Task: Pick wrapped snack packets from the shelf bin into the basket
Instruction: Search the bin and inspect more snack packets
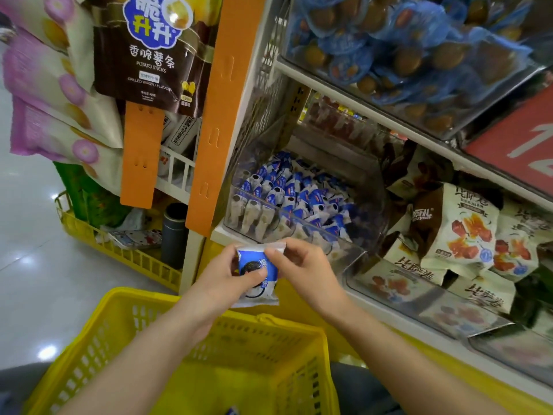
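Fingers and thumb of your left hand (221,280) grip the blue-and-white snack packet (250,262); your right hand (305,268) pinches its top seal. Its long axis runs away from you, seal toward the shelf. Open yellow basket (167,298) lies below; the clear shelf bin (263,226) of like packets is just beyond, with cream snack bags (460,232) to its right.

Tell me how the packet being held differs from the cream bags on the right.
The held packet is blue and white with a cookie picture; the cream bags show red fruit. The packet is smaller, held by the left hand and right hand; the bags lie piled untouched. Both are sealed.
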The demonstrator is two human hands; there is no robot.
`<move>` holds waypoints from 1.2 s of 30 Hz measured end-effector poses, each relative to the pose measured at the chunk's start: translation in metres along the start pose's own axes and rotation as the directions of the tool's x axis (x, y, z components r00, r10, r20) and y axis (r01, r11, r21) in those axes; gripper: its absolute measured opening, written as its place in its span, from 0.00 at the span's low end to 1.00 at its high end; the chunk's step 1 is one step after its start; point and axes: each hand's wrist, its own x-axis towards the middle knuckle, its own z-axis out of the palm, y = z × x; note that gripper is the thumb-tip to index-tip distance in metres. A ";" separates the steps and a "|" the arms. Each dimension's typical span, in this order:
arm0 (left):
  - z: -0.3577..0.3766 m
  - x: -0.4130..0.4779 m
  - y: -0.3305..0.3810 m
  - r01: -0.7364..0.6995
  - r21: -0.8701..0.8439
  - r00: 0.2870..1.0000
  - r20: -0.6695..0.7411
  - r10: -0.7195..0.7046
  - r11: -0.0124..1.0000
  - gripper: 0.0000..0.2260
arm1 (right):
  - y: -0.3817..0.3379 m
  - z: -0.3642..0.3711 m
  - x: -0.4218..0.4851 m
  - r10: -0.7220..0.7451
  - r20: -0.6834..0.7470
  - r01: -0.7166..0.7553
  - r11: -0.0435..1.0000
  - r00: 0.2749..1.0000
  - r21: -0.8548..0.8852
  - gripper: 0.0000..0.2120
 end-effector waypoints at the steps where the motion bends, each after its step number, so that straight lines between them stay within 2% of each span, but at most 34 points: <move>1: 0.001 0.000 -0.002 -0.011 0.014 1.000 -0.014 0.011 1.000 0.09 | 0.003 0.002 -0.001 0.017 -0.003 -0.017 0.998 1.000 0.062 0.13; 4: 0.005 0.001 -0.005 -0.022 -0.008 0.998 -0.066 0.022 1.000 0.06 | 0.012 0.008 -0.004 0.067 0.031 -0.072 0.976 0.997 0.203 0.06; 8: 0.008 0.006 -0.013 -0.028 0.014 0.988 -0.151 0.029 1.000 0.08 | 0.020 0.013 -0.009 0.094 0.081 -0.111 0.963 0.992 0.246 0.04; 9: 0.008 0.007 -0.016 -0.017 0.028 0.987 -0.158 0.021 0.999 0.09 | 0.020 0.014 -0.011 0.076 0.076 -0.090 0.975 0.994 0.204 0.03; 11: 0.008 0.008 -0.019 0.005 0.033 0.985 -0.172 0.000 0.999 0.10 | 0.020 0.016 -0.014 -0.018 0.028 0.018 1.000 0.999 0.013 0.02; 14: 0.009 0.009 -0.020 0.059 0.019 0.983 -0.176 -0.054 0.998 0.08 | 0.019 0.014 -0.018 -0.241 0.008 0.230 0.916 0.971 -0.330 0.06; 17: 0.010 0.007 -0.019 0.089 -0.024 0.983 -0.160 -0.092 0.996 0.07 | 0.018 0.009 -0.019 -0.337 0.040 0.322 0.852 0.941 -0.412 0.06; 20: 0.008 0.007 -0.019 0.125 -0.041 0.986 -0.108 -0.129 0.991 0.08 | 0.019 0.008 -0.016 -0.251 -0.037 0.231 0.934 0.967 -0.273 0.04; 22: 0.007 0.006 -0.019 0.150 -0.010 0.985 -0.089 -0.151 0.989 0.13 | 0.020 0.007 -0.011 -0.105 -0.109 0.090 0.986 0.988 -0.138 0.04; 24: 0.006 0.006 -0.020 0.132 -0.027 0.984 -0.113 -0.135 0.991 0.16 | 0.020 0.006 -0.006 0.087 -0.143 -0.081 0.996 0.986 0.047 0.06; 26: 0.004 0.006 -0.020 0.083 -0.080 0.984 -0.154 -0.094 0.993 0.16 | 0.020 0.004 -0.005 0.246 -0.093 -0.213 0.938 0.965 0.274 0.07; 28: 0.001 0.006 -0.020 0.027 -0.116 0.979 -0.196 -0.050 0.993 0.12 | 0.019 0.003 -0.006 0.320 0.004 -0.286 0.840 0.947 0.462 0.05; 29: 0.000 0.007 -0.020 0.010 -0.105 0.974 -0.225 -0.034 0.994 0.10 | 0.020 0.002 -0.006 0.332 0.056 -0.315 0.809 0.941 0.495 0.03; 30: -0.001 0.007 -0.020 -0.003 -0.081 0.967 -0.256 -0.018 0.997 0.07 | 0.020 0.001 -0.007 0.338 0.108 -0.347 0.807 0.935 0.478 0.01; 33: -0.002 0.007 -0.020 -0.075 0.019 0.944 -0.320 0.077 0.997 0.03 | 0.022 0.003 -0.010 0.341 0.229 -0.394 0.885 0.912 0.248 0.08; 36: -0.003 0.006 -0.020 -0.146 0.290 0.923 -0.303 0.236 0.946 0.06 | 0.025 0.006 -0.015 0.263 0.241 -0.256 0.965 0.934 -0.058 0.22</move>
